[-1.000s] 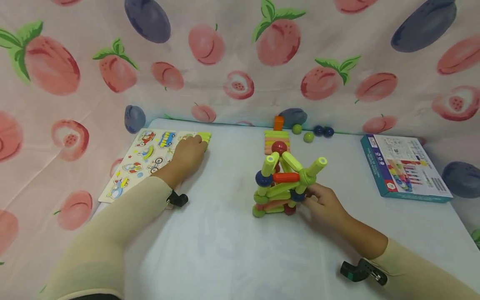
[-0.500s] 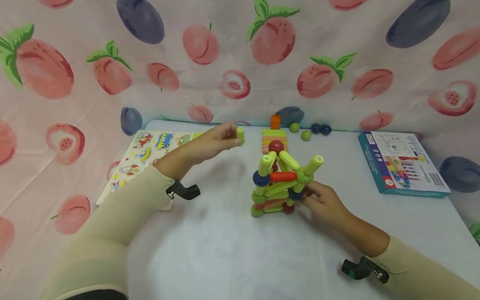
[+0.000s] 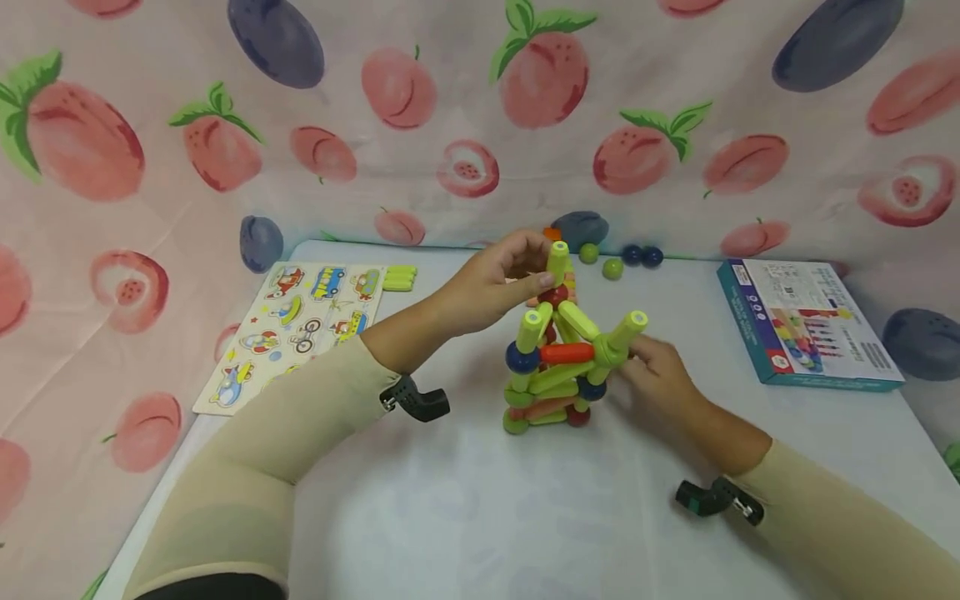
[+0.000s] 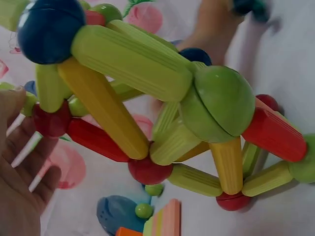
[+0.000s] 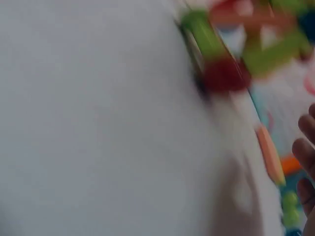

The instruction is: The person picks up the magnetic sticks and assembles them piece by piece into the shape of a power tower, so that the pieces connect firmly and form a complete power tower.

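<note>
A framework of green, yellow and red rods joined by balls [image 3: 566,375] stands upright on the table. At its top my left hand [image 3: 480,287] pinches a short light-green rod [image 3: 558,260] that stands over a red ball [image 3: 553,297]. The left wrist view shows the rod's end at the red ball [image 4: 51,118], with the hand [image 4: 24,167] beside it. My right hand [image 3: 667,383] is at the framework's right side, near a green ball [image 3: 609,352]; its fingers in the right wrist view [image 5: 306,147] are loosely spread, apart from the blurred framework [image 5: 226,73].
A picture board [image 3: 288,329] lies at the left, with green rods [image 3: 400,277] by its far corner. Behind the framework are an orange block [image 3: 552,234], loose green balls [image 3: 612,268] and dark blue balls [image 3: 642,256]. A flat box [image 3: 813,325] lies at the right.
My left hand has gone from the rods by the board to the framework's top, bringing one green rod. My right hand has shifted slightly up and away from the lower blue ball.
</note>
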`<state>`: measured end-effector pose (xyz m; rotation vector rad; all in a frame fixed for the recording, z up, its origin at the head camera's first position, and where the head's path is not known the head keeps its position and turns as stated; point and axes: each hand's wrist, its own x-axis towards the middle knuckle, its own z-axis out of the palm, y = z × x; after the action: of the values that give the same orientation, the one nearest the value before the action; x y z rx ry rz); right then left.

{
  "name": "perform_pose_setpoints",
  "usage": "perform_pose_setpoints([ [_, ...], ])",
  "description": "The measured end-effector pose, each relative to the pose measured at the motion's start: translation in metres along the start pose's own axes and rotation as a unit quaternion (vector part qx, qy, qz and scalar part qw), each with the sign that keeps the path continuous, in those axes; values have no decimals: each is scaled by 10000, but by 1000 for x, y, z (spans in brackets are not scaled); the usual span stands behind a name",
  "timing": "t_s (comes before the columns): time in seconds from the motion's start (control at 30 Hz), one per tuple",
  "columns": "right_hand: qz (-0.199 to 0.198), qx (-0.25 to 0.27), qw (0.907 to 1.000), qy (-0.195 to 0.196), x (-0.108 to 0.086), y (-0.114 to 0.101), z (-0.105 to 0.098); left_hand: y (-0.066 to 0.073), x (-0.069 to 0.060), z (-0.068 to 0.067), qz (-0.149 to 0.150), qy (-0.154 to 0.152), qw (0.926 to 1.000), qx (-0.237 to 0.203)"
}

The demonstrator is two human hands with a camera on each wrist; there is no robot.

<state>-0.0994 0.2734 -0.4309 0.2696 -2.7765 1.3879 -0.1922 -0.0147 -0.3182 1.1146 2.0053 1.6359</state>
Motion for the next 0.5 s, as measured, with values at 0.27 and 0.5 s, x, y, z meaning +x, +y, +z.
perform_pose_setpoints([
  [0.27, 1049, -2122, 9667, 972, 121, 64, -46, -12, -1, 3, 532, 222, 9982, 142],
  [0.5, 1874, -2664, 9430, 678, 139, 85, -59, -17, 2, 10, 757, 301, 9964, 215],
])
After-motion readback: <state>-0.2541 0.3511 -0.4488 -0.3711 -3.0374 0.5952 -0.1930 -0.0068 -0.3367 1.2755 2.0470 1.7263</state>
